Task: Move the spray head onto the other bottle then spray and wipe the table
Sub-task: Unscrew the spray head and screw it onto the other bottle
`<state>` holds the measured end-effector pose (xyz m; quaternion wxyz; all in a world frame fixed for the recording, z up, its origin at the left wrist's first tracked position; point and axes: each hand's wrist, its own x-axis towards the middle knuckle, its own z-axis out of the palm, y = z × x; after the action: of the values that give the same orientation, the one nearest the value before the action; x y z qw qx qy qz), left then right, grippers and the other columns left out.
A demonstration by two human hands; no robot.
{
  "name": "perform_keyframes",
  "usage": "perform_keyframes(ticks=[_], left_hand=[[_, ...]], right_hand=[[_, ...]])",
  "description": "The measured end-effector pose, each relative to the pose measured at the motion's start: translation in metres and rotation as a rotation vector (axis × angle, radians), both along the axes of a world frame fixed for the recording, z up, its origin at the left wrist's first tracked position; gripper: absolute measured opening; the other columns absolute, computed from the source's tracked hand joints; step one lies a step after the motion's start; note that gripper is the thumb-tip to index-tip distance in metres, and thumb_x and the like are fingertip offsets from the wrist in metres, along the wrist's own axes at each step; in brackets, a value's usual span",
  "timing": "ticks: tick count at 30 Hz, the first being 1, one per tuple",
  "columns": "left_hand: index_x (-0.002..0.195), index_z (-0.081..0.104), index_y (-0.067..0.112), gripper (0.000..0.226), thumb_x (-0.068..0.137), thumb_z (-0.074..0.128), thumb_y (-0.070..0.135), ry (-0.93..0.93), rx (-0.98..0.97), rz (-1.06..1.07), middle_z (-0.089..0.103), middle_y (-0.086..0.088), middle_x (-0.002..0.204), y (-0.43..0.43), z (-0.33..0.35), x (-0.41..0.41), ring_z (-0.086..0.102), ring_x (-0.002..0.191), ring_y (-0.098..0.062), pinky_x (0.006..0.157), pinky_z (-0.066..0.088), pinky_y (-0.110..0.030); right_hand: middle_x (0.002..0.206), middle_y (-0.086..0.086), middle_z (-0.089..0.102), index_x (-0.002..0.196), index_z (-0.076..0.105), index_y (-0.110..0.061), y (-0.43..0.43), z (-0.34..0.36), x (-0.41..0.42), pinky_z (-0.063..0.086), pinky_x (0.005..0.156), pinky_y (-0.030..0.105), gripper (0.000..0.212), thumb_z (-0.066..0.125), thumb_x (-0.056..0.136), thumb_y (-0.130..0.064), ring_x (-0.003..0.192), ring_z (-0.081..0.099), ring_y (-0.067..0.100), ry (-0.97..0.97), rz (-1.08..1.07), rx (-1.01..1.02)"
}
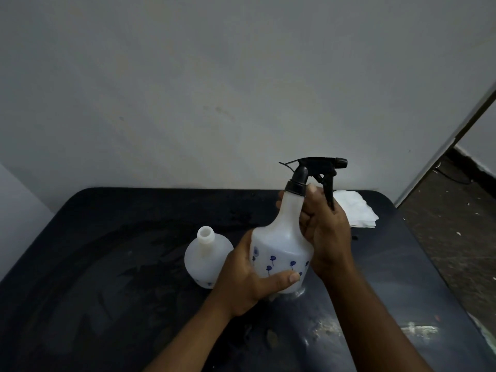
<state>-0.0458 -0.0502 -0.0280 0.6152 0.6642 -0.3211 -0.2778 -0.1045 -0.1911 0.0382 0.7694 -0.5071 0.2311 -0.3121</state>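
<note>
The left hand (249, 277) is wrapped around the lower body of a translucent white spray bottle (281, 253), its thumb lying flat across the front, just under a scatter of small blue flower prints. The right hand (326, 229) closes round the bottle's narrow neck from the right side, fingers curled tight, thumb tip up near the black collar. Both hands are fully closed on this one bottle, which stands upright right of the frame's centre; whether its base rests on the table or hangs just above it cannot be told (the left palm covers that edge).

The black spray head (315, 171) sits on top of the held bottle, its nozzle pointing to the right of the frame and its trigger hanging down just past the right hand's knuckles.

Just to the left, close by the left hand's knuckles, the second bottle (205, 259) stands upright on the table with its threaded neck open and uncapped. It carries the same blue print low on its side.

Behind the right hand, toward the right edge of the tabletop, lies a stack of white cloths (357, 212), partly hidden by the hand.

The dark table (107, 264) fills the lower frame, its surface streaked and smeared, with pale scuffs at the lower right. A plain grey wall (214, 89) rises behind it.
</note>
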Motion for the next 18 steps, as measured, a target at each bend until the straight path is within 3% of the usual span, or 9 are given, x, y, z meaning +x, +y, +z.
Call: perform_keyframes(ticks=[3, 6, 8, 12, 15, 18], left_hand=[[0.127, 0.046, 0.033, 0.078, 0.061, 0.087, 0.045, -0.021, 0.013, -0.008, 0.066, 0.019, 0.115, -0.001, 0.000, -0.002, 0.067, 0.106, -0.009, 0.082, 0.058, -0.028], [0.125, 0.047, 0.035, 0.076, 0.061, 0.088, 0.043, -0.009, 0.011, -0.007, 0.067, 0.017, 0.113, -0.002, 0.000, -0.004, 0.068, 0.103, -0.009, 0.080, 0.058, -0.026], [0.124, 0.048, 0.035, 0.077, 0.060, 0.089, 0.041, 0.026, 0.002, -0.022, 0.068, 0.013, 0.114, -0.001, -0.001, -0.003, 0.068, 0.105, -0.013, 0.082, 0.058, -0.031], [0.122, 0.048, 0.049, 0.076, 0.060, 0.090, 0.039, 0.004, 0.017, -0.082, 0.067, 0.015, 0.117, 0.001, -0.001, -0.005, 0.067, 0.107, -0.012, 0.085, 0.057, -0.030], [0.128, 0.041, 0.051, 0.089, 0.054, 0.090, 0.051, -0.027, 0.040, -0.072, 0.063, 0.018, 0.120, 0.000, -0.004, -0.008, 0.064, 0.111, -0.008, 0.089, 0.056, -0.032], [0.136, 0.029, 0.052, 0.103, 0.049, 0.085, 0.064, -0.078, 0.060, -0.032, 0.056, 0.027, 0.125, -0.001, -0.002, -0.008, 0.059, 0.115, 0.002, 0.092, 0.053, -0.025]], right_hand=[[0.099, 0.032, 0.067, 0.084, 0.071, -0.022, 0.001, 0.000, 0.003, 0.052, 0.078, 0.053, 0.046, 0.086, 0.054, -0.053, 0.083, 0.062, 0.044, 0.078, -0.064, -0.125], [0.082, 0.017, 0.067, 0.083, 0.075, -0.020, -0.003, -0.001, 0.003, 0.048, 0.072, 0.045, 0.054, 0.089, 0.043, -0.056, 0.075, 0.057, 0.030, 0.094, -0.051, -0.072], [0.083, 0.017, 0.062, 0.086, 0.077, -0.017, -0.008, 0.000, 0.001, 0.044, 0.074, 0.043, 0.052, 0.090, 0.047, -0.050, 0.078, 0.053, 0.030, 0.058, 0.020, 0.002], [0.086, 0.007, 0.076, 0.083, 0.079, -0.017, -0.020, 0.006, -0.003, 0.057, 0.067, 0.027, 0.036, 0.086, 0.055, -0.039, 0.081, 0.072, 0.018, -0.089, 0.079, 0.119], [0.088, 0.006, 0.075, 0.083, 0.075, -0.017, -0.024, 0.009, -0.004, 0.056, 0.067, 0.024, 0.020, 0.076, 0.067, -0.029, 0.083, 0.072, 0.013, -0.139, 0.081, 0.123], [0.086, 0.005, 0.072, 0.080, 0.073, -0.019, -0.018, 0.010, -0.002, 0.055, 0.069, 0.025, 0.008, 0.069, 0.073, -0.017, 0.079, 0.068, 0.013, -0.166, 0.129, 0.115]])
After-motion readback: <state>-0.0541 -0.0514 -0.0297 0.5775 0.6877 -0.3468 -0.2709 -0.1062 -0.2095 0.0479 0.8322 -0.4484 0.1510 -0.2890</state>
